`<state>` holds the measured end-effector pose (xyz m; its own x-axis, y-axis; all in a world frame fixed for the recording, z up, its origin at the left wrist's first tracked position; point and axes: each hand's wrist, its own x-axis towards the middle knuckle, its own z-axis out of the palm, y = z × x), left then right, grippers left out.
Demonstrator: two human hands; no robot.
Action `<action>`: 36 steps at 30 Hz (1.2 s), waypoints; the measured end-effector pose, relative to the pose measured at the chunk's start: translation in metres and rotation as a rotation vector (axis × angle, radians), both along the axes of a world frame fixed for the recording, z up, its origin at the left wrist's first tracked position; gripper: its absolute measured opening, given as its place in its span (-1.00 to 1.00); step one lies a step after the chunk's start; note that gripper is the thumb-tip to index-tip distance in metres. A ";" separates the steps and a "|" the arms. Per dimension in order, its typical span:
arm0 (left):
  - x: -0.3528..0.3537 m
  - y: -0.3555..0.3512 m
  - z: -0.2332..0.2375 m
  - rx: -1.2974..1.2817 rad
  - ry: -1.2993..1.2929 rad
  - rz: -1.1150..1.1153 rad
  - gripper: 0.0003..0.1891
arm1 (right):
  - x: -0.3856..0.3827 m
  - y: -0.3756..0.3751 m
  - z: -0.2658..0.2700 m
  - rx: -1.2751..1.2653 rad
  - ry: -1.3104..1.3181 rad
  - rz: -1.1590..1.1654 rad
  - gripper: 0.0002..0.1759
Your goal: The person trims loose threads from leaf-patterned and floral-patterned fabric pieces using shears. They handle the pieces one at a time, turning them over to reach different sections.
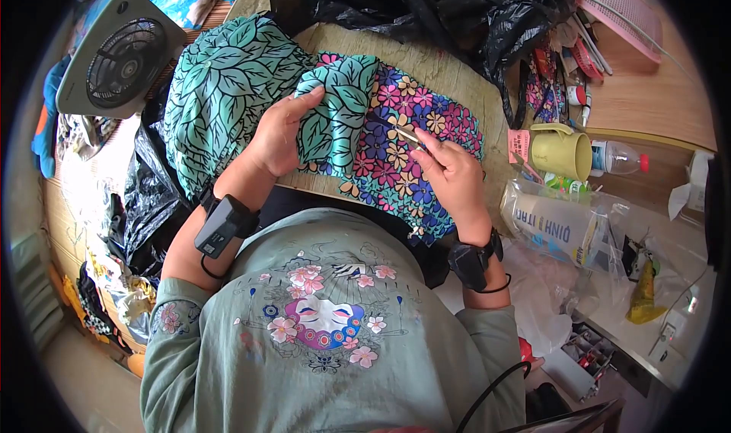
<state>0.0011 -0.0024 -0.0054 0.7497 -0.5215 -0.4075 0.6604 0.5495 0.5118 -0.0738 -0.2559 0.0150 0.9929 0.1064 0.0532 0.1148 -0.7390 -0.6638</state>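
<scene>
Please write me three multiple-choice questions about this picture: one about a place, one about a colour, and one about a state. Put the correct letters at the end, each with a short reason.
1. Where is the fan?
A. at the upper left of the view
B. on the person's lap
C. at the lower right of the view

2. What colour is the cap of the plastic bottle?
A. blue
B. red
C. white

3. What is the left hand doing?
A. lying flat and open
B. gripping the leaf-print cloth
C. holding a cup

Answers:
1 A, the fan sits in the upper left corner.
2 B, the cap at the bottle's end is red.
3 B, its fingers close on a fold of that cloth, while the right hand holds a small metal tool over the flowered cloth.
</scene>
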 end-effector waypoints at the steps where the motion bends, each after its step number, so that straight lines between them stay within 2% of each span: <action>1: 0.000 0.000 0.002 -0.005 -0.001 -0.001 -0.64 | 0.001 0.001 0.000 -0.030 -0.019 0.007 -0.63; 8: 0.001 -0.001 0.000 -0.012 -0.012 -0.011 -0.63 | 0.006 -0.004 -0.007 -0.097 -0.153 -0.040 -0.64; 11: 0.000 -0.001 0.000 -0.018 -0.006 0.002 -0.63 | 0.009 -0.012 0.005 0.220 -0.033 -0.409 -0.66; 16: 0.000 -0.001 0.000 -0.024 -0.010 -0.005 -0.62 | 0.014 -0.037 -0.016 0.411 0.015 -0.419 -0.67; 19: 0.000 0.000 -0.001 -0.025 -0.007 -0.027 -0.62 | 0.016 -0.042 -0.017 0.176 0.097 -0.423 -0.61; 20: 0.000 0.001 -0.001 -0.024 -0.009 -0.028 -0.62 | 0.018 -0.039 -0.013 0.177 0.095 -0.424 -0.61; 23: 0.000 0.001 -0.001 -0.025 -0.018 -0.032 -0.62 | 0.025 -0.023 0.013 -0.021 0.232 -0.457 -0.64; 28: 0.000 0.000 -0.001 -0.017 -0.023 -0.012 -0.62 | 0.027 -0.023 0.005 0.016 0.143 -0.421 -0.64; 32: 0.000 0.000 0.000 -0.011 -0.025 -0.024 -0.61 | 0.030 -0.015 0.020 0.213 0.144 -0.364 -0.68; 36: 0.000 -0.003 0.000 -0.041 -0.035 -0.025 -0.60 | 0.045 0.030 0.029 0.464 0.088 -0.188 -0.74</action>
<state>0.0006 -0.0051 -0.0051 0.7500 -0.5556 -0.3590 0.6559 0.5542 0.5125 -0.0288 -0.2255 0.0438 0.9955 -0.0893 -0.0322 -0.0630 -0.3667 -0.9282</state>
